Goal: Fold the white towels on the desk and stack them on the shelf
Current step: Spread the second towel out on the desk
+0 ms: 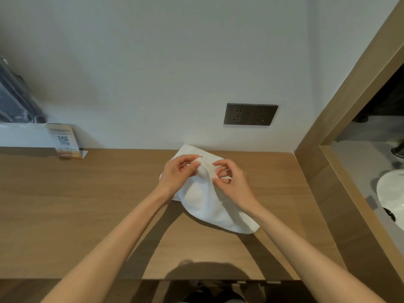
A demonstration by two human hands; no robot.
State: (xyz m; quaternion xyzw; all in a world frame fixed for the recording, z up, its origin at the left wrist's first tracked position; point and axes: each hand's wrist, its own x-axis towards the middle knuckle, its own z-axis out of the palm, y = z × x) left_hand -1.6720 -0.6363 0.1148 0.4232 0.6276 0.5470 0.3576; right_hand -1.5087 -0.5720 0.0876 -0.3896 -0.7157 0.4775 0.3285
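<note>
A white towel [205,202] lies crumpled on the wooden desk [87,204], close to the back wall and right of centre. My left hand [178,172] pinches a raised fold of the towel near its far end. My right hand [231,179] grips the same bunched part from the right, fingers curled around the cloth. The towel's near corner trails toward the desk's right side. A white shelf [24,134] runs along the wall at the far left.
A WiFi card with a QR code [65,142] stands on the desk by the shelf. A dark bag [15,99] rests on the shelf. A double wall socket [250,114] is above the towel. A wooden frame [323,171] borders the desk's right side, with a white basin [391,195] beyond.
</note>
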